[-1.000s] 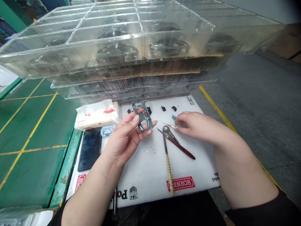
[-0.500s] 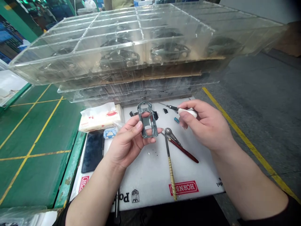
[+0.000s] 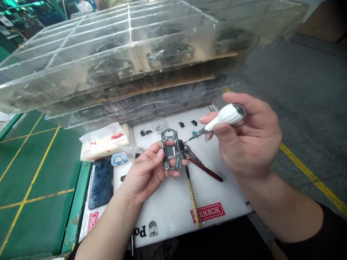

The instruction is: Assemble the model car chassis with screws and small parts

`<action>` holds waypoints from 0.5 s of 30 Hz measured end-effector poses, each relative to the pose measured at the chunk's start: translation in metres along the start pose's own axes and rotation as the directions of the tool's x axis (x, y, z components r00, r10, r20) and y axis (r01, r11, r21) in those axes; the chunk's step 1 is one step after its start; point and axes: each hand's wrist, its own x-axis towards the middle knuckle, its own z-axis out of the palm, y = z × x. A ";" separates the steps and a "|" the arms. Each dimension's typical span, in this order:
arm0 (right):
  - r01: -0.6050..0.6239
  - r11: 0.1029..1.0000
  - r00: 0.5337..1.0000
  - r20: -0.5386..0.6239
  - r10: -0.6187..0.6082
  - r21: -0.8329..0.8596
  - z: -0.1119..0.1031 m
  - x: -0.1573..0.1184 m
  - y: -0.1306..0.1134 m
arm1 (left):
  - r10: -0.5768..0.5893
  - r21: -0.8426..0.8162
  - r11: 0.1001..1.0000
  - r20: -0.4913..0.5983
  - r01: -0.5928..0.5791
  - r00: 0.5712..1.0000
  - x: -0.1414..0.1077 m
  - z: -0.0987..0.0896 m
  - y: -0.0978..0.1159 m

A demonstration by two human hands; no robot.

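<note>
A grey model car body shell [image 3: 165, 166] with open window gaps rests in my left hand [image 3: 148, 164], thumb on its near side and fingers underneath. My right hand [image 3: 248, 137] is closed round the white handle of a screwdriver [image 3: 224, 118]. The tool's thin tip points left and down towards the shell's right side; whether it touches a small black part [image 3: 181, 144] there I cannot tell. Below the shell lie a dark red-handled tool [image 3: 207, 169], a silver rounded tool [image 3: 193, 153] and a tool with a yellow wrapped handle [image 3: 193, 195].
Stacked clear plastic trays [image 3: 130, 50] with car bodies stand at the back, close above the white foam work surface [image 3: 168, 209]. A tissue pack [image 3: 107, 142], a phone [image 3: 101, 184] and a blue-and-white box [image 3: 118, 159] lie left. Small black pieces [image 3: 181, 125] are scattered behind the shell.
My right hand has turned the screwdriver so its tip angles down towards the shell. The shell stays in my left hand. The whole view has shifted and tilted.
</note>
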 end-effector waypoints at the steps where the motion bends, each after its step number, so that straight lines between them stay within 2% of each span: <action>1: -0.002 1.000 1.000 0.003 0.002 -0.004 0.001 0.000 -0.002 | -0.010 0.003 1.000 0.004 0.010 1.000 0.000 0.000 0.000; 7: -0.122 0.991 0.993 -0.004 0.122 -0.046 -0.002 0.000 -0.003 | -0.035 0.018 0.999 -0.002 0.036 0.999 0.001 0.001 0.000; 15: -0.177 0.984 0.984 0.022 0.177 -0.033 -0.003 0.003 0.000 | -0.065 0.030 0.997 -0.037 0.066 0.997 0.003 0.002 -0.003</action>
